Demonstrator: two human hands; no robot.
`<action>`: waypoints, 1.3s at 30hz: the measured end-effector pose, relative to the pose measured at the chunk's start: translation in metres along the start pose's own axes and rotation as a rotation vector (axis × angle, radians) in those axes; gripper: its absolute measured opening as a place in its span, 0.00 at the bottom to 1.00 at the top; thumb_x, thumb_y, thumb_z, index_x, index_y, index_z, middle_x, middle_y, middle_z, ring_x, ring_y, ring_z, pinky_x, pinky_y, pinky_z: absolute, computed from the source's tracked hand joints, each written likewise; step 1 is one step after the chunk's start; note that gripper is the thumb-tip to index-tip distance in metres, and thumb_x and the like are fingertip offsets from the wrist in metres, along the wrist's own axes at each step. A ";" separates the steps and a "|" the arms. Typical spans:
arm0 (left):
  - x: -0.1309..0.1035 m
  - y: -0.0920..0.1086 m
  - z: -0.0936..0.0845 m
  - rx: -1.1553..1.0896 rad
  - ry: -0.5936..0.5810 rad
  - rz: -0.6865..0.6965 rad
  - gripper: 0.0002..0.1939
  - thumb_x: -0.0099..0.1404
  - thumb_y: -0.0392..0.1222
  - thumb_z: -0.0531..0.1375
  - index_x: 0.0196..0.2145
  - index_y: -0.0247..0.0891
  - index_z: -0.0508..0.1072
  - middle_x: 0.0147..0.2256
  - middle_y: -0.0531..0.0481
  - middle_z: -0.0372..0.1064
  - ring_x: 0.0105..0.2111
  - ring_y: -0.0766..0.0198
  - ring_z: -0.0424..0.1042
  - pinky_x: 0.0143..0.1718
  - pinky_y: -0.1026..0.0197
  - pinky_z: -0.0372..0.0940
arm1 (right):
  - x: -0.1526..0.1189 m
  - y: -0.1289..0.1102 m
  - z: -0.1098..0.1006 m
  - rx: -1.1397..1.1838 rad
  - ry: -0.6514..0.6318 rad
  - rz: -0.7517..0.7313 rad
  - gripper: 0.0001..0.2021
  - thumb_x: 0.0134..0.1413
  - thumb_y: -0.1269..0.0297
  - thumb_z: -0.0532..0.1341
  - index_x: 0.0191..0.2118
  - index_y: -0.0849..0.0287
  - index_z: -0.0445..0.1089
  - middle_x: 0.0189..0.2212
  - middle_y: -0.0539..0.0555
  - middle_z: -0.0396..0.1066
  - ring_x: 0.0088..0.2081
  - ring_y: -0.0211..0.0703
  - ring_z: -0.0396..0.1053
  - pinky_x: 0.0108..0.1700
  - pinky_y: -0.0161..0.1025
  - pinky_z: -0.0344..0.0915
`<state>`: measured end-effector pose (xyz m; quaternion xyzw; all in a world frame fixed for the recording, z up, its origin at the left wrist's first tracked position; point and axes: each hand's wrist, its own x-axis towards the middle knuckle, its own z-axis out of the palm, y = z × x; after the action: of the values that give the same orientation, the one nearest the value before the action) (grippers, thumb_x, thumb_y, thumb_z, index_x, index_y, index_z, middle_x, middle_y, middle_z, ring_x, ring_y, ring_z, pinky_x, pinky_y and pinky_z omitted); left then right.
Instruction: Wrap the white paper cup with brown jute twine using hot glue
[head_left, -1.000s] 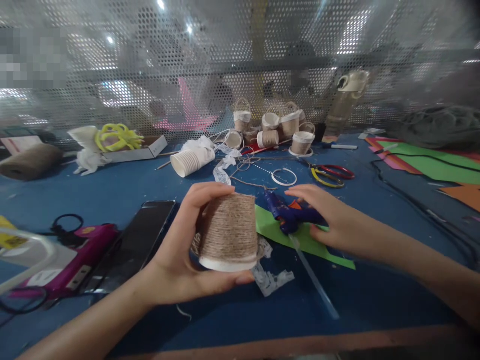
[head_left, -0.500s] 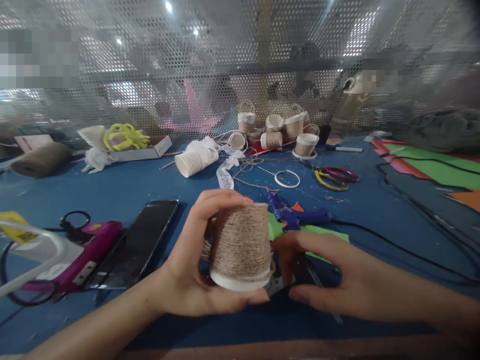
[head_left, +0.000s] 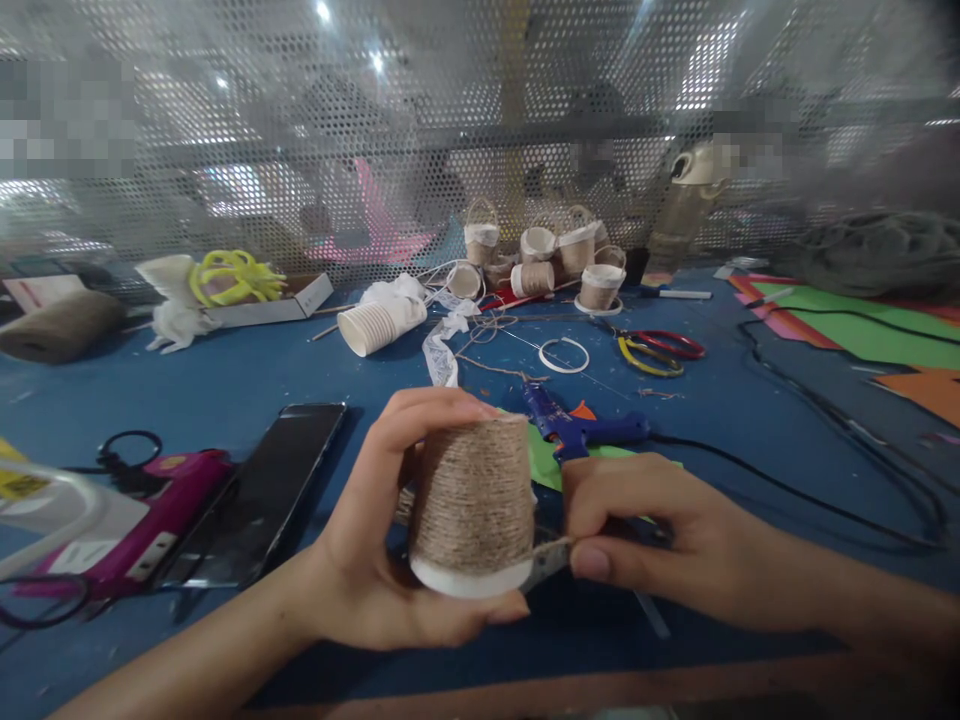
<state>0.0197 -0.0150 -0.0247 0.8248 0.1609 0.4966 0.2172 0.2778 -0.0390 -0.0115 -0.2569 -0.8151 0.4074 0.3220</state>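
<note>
My left hand [head_left: 390, 540] is wrapped around an upside-down paper cup [head_left: 472, 505], fingers over its base and thumb under its white rim. Brown jute twine covers the cup's side in tight rows. To the right, my right hand [head_left: 645, 530] pinches the twine's loose end [head_left: 553, 546], which stretches from near the rim to the thumb and forefinger. Behind that hand a blue glue gun [head_left: 577, 425] lies on the table, partly over a green paper sheet [head_left: 546, 462].
Small twine-wrapped baskets [head_left: 577, 245] stand at the back. Stacked paper cups [head_left: 375, 322], a white ring [head_left: 564, 355] and scissors [head_left: 652, 352] lie in front of them. A phone [head_left: 262, 490] and a magenta device [head_left: 142, 530] are on the left; black cords [head_left: 832, 400] run on the right.
My right thumb and forefinger have closed on the twine's end and drawn it out to the right of the cup. My left hand keeps its hold on the cup.
</note>
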 end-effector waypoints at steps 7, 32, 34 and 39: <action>-0.002 -0.005 0.002 -0.056 0.041 -0.024 0.46 0.52 0.51 0.77 0.64 0.42 0.63 0.53 0.42 0.62 0.54 0.45 0.65 0.56 0.42 0.70 | -0.001 0.000 -0.002 -0.062 -0.003 -0.021 0.11 0.69 0.62 0.63 0.33 0.57 0.74 0.28 0.46 0.67 0.31 0.33 0.65 0.34 0.32 0.60; -0.002 0.004 0.011 -0.282 0.018 -0.151 0.41 0.55 0.56 0.75 0.60 0.41 0.67 0.53 0.40 0.65 0.54 0.48 0.70 0.55 0.49 0.73 | 0.003 0.005 0.004 0.067 -0.112 0.025 0.13 0.68 0.60 0.63 0.32 0.60 0.73 0.35 0.52 0.72 0.39 0.38 0.72 0.41 0.36 0.67; -0.001 0.004 0.011 -0.297 0.012 -0.156 0.41 0.54 0.60 0.75 0.60 0.41 0.68 0.52 0.40 0.65 0.54 0.47 0.71 0.54 0.49 0.74 | 0.003 0.005 0.004 0.068 -0.105 0.026 0.13 0.68 0.59 0.63 0.31 0.59 0.73 0.35 0.51 0.72 0.39 0.38 0.72 0.41 0.35 0.67; 0.001 0.006 0.012 -0.300 0.026 -0.183 0.42 0.52 0.64 0.74 0.58 0.43 0.69 0.50 0.42 0.66 0.52 0.47 0.71 0.54 0.46 0.74 | 0.002 0.003 0.006 0.082 -0.090 0.022 0.14 0.68 0.59 0.63 0.30 0.59 0.73 0.34 0.50 0.72 0.38 0.37 0.71 0.40 0.35 0.67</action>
<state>0.0312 -0.0219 -0.0259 0.7587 0.1620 0.5037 0.3800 0.2728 -0.0388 -0.0162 -0.2339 -0.8085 0.4551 0.2909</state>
